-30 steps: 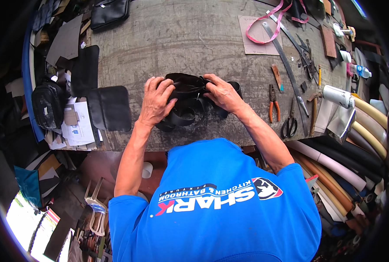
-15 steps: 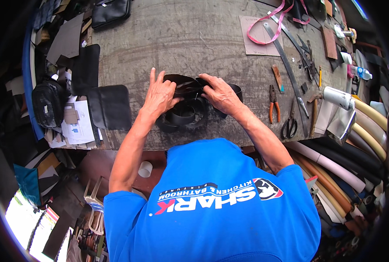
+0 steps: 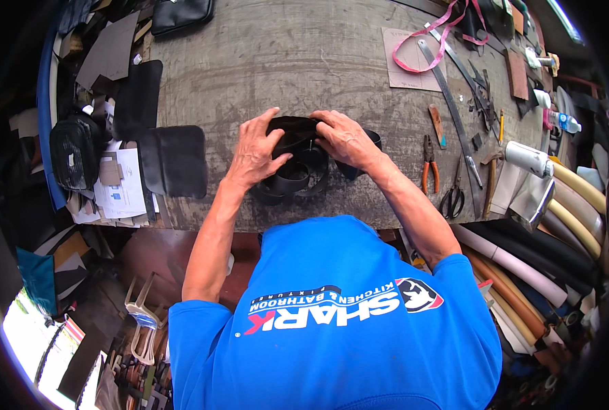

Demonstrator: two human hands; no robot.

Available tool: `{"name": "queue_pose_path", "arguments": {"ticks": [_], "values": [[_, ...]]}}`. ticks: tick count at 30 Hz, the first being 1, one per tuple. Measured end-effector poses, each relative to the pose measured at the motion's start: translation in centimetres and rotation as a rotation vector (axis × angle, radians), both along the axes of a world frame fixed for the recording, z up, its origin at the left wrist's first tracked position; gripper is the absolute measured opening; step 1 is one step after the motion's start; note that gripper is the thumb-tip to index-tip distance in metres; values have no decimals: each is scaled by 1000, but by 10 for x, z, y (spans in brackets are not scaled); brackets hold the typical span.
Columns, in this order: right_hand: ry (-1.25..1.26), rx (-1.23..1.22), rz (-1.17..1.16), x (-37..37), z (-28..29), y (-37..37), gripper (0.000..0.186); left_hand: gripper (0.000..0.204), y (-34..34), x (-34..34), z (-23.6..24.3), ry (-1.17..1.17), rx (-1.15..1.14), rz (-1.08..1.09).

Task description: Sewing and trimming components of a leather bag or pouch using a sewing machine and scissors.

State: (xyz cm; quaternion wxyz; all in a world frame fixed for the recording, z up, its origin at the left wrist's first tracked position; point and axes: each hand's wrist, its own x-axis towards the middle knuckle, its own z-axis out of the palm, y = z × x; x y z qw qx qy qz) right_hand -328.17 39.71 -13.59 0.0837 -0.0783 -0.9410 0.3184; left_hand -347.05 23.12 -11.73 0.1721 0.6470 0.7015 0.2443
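Between my hands is a black leather-like piece [image 3: 295,128], its opening facing up like a pouch. My left hand [image 3: 254,152] is at its left edge, fingers curved along the far side and thumb on the near side. My right hand [image 3: 346,140] pinches its right end, thumb and fingers bent together. A coiled black strap [image 3: 289,183] lies on the worktable [image 3: 263,61] just in front of the piece, close to my left thumb. Another black band [image 3: 372,139] shows behind my right hand, partly hidden by it.
At right lie orange-handled pliers [image 3: 430,164], black scissors [image 3: 452,200], a metal ruler [image 3: 448,96], a hammer [image 3: 492,181] and a pink tape [image 3: 413,66]. Flat black pieces [image 3: 174,162], papers [image 3: 123,188] and a black bag [image 3: 75,156] occupy the left side. Material rolls [image 3: 516,266] stand beyond the right edge.
My left hand has shifted slightly right, and its raised fingers have come down toward the black piece. The piece's opening now faces up more widely. My right hand stays at its right end.
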Motion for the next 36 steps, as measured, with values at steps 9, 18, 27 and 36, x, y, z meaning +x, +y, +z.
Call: {"name": "queue_pose_path", "arguments": {"ticks": [9,18,27,36], "values": [[42,-148,-178,16,-6,-4,18,14,36,9,-13,58,50,-146],[77,-71,-142,24,2,-3,14,19,32,3,5,-61,111,-144],[96,-133,-154,59,84,-21,21,19,24,23,88,-231,69,-183],[105,-180,-230,111,139,-63,24,23,-5,62,139,-357,-60,-313]]}}
